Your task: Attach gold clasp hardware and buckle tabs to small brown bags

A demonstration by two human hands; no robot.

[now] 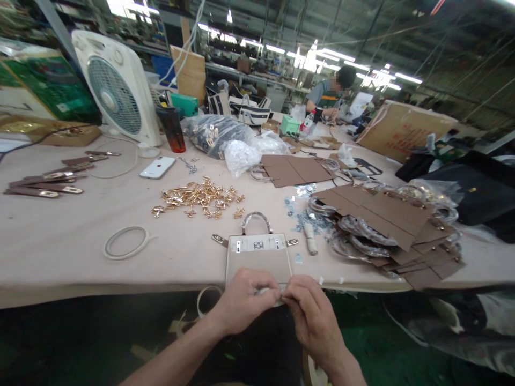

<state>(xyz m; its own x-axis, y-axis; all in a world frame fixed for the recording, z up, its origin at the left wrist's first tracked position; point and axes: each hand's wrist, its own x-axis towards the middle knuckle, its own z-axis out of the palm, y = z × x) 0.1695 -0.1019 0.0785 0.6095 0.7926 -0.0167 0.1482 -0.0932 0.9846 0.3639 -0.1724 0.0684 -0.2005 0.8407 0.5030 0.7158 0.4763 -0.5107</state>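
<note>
A small beige handbag (259,262) lies at the table's front edge, its wrapped handle (256,215) pointing away from me. Metal-ended straps, such as the left strap (219,239), stick out at both sides, and a metal lock plate (258,245) sits at its top middle. Over the bag's lower edge, my left hand (250,295) is closed in a pinch. My right hand (311,310) pinches close beside it, fingertips nearly touching the left ones. Something small and whitish shows between the fingers, too hidden to name. Both hands cover the bag's lower part.
Gold metal fittings (205,197) lie piled beyond the bag. A tape roll (126,242) is at left, near a phone (157,167) and a fan (120,91). Brown bag pieces (386,220) are stacked at right. Across the table works another person (328,94).
</note>
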